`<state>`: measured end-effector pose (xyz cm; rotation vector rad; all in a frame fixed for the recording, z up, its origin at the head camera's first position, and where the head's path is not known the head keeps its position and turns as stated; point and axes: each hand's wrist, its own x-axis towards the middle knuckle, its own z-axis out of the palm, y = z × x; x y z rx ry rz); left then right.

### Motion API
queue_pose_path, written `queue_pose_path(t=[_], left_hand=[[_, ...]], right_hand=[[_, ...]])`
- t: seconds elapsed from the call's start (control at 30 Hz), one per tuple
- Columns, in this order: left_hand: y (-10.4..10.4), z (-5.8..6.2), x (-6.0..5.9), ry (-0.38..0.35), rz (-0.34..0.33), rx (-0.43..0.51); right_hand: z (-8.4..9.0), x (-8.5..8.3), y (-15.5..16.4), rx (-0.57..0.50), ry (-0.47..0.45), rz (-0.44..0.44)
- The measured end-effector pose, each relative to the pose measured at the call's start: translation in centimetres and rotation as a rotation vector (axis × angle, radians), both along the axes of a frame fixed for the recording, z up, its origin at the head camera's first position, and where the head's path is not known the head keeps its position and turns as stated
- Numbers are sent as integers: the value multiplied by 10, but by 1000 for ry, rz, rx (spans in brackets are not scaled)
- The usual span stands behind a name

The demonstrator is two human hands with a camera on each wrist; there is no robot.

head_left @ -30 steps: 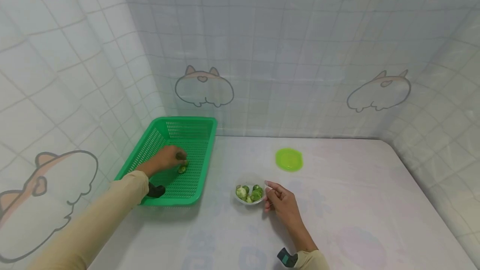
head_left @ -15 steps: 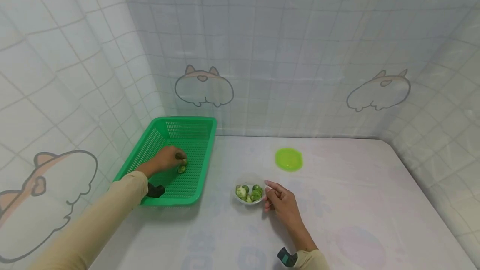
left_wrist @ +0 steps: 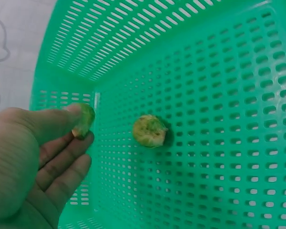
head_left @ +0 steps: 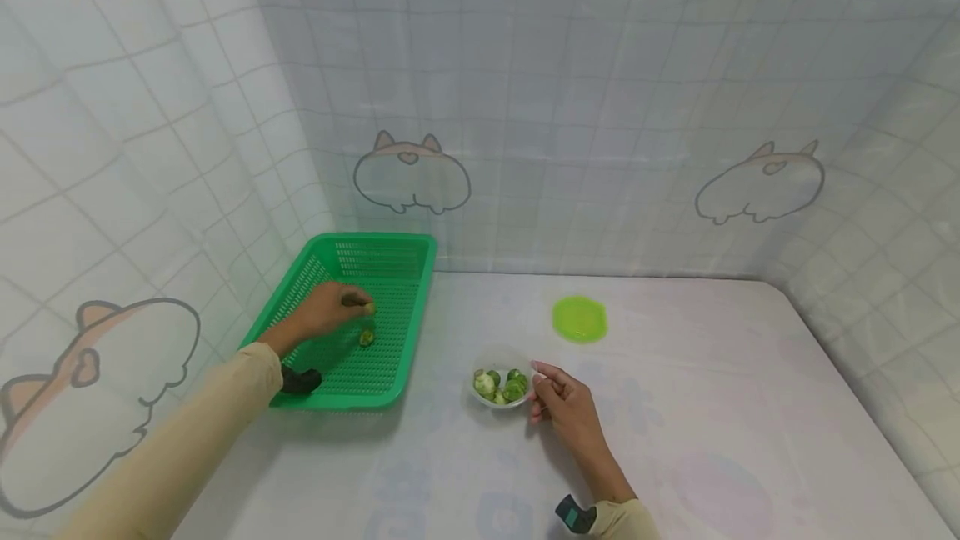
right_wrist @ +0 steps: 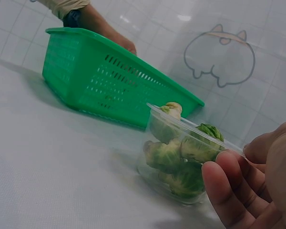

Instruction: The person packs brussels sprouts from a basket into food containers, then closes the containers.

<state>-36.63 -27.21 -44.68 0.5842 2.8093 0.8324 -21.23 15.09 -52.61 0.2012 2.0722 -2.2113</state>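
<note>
My left hand is inside the green plastic basket, pinching a Brussels sprout between thumb and fingers above the basket floor. Another Brussels sprout, its cut and partly browned side showing, lies alone on the perforated bottom. To the right of the basket, a clear plastic tub stands on the table, with several Brussels sprouts heaped up to and above its rim. The right hand grips that tub's rim on the right side with thumb and fingers.
A bright green round lid lies flat on the table behind and right of the tub. Walls with a tile pattern and cartoon animals close in the table at the back, left and right. Dark bands circle both wrists.
My left hand has risen and shifted slightly back with the pinched sprout, apart now from the sprout left on the basket floor. The right hand and tub have stayed put.
</note>
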Motion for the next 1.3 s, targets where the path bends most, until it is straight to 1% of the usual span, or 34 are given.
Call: queue_pose_path(t=[0.17,0.3,0.43,0.6,0.8,0.93,1.07,1.3], left_hand=[[5,6,2,-7,-10,92],[9,12,5,-30,-17,163],[15,18,9,-54,-17,211],[26,24,15,-65,-48,258],[40,27,21,-90,-65,285],[53,30,26,-127,-100,304],[67,34,31,-145,-129,320],[89,36,36,-141,-175,312]], right_hand=[[0,0,1,9,0,-6],[0,1,1,14,-9,-8],[-1,0,0,17,-16,-10],[-2,0,0,16,-21,-13],[0,1,1,8,-22,-9],[1,2,0,9,-16,-8],[1,2,0,8,-10,-9],[0,1,0,2,4,0]])
